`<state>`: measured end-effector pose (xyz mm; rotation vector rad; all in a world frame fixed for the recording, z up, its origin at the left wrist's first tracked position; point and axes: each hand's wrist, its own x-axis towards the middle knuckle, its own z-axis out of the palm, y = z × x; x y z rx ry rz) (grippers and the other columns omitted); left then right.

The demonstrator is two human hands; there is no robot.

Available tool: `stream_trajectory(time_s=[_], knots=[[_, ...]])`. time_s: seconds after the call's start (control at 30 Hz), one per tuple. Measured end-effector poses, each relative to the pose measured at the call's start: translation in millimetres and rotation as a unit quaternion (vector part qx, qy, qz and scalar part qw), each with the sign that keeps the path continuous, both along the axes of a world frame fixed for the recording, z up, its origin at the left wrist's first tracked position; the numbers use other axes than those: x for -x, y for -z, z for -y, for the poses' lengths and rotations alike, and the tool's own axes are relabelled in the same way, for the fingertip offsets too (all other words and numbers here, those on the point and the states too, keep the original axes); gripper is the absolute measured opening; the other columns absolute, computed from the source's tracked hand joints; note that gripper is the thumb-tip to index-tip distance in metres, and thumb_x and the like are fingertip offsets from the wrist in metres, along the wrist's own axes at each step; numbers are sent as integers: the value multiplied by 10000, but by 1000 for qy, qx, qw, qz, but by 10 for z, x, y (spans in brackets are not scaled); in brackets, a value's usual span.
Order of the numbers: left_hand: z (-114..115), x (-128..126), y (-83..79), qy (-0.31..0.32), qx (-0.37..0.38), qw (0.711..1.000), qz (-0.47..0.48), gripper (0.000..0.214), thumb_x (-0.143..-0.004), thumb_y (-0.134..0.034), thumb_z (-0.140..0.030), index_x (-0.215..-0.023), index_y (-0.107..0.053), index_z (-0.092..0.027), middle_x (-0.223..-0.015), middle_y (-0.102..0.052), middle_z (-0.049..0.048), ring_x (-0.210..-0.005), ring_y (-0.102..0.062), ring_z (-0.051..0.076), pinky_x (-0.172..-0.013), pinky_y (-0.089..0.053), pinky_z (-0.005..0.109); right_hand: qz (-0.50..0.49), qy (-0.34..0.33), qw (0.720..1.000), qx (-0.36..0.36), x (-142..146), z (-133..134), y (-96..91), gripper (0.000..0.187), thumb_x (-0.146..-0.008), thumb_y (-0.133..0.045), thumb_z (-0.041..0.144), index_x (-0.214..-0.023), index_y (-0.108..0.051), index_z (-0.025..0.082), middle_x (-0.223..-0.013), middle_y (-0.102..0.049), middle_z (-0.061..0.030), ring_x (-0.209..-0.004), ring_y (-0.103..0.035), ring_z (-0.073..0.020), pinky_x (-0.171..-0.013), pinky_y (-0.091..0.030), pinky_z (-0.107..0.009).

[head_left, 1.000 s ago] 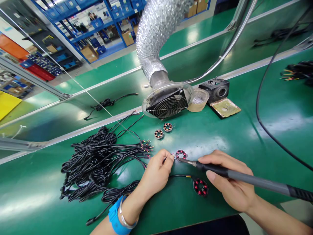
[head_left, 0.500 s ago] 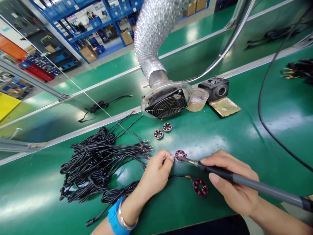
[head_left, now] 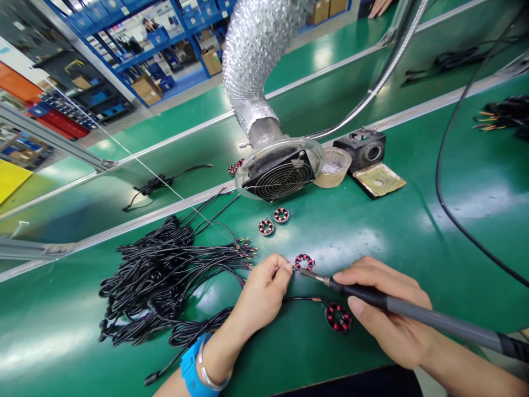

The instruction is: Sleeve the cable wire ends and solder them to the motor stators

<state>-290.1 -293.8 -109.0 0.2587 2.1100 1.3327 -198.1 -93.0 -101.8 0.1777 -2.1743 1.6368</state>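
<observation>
My left hand (head_left: 266,286) is closed in a pinch on a thin wire at the left side of a small ring-shaped stator with red coils (head_left: 309,261). Most of the wire is hidden by the fingers. A soldering iron (head_left: 448,322) is gripped like a pen in my right hand (head_left: 390,309). Its metal tip points left and meets the lower left edge of the red stator, where the wire ends are. Below lies a second red-coil stator (head_left: 345,318), joined to a black cable that runs behind my left hand.
Left of my hands lies a pile of black cables (head_left: 152,264) with bared ends. Two copper-coil stators (head_left: 266,226) sit beyond. A fume extractor (head_left: 285,176) hangs over the green bench, beside a solder cup (head_left: 334,173) and iron stand (head_left: 363,151). Another person's hand (head_left: 379,6) shows at the top.
The soldering iron tip has shifted slightly down along the stator's edge, and my right hand has moved a little left. Another person's hand has appeared at the top. My left hand keeps its pinch.
</observation>
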Motion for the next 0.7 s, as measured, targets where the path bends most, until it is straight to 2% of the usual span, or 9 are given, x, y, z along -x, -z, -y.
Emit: stream_trajectory(time_s=[0.7], knots=[[19, 0, 26, 0, 1, 1000, 6, 278, -948, -460, -404, -760, -459, -199, -604, -383, -65, -569, -324, 113, -544, -271, 225, -24, 7, 1000, -15, 5, -42, 3, 275, -807, -544, 108, -1039, -655, 208, -725, -602, -16, -578, -542, -159, -493, -427, -298]])
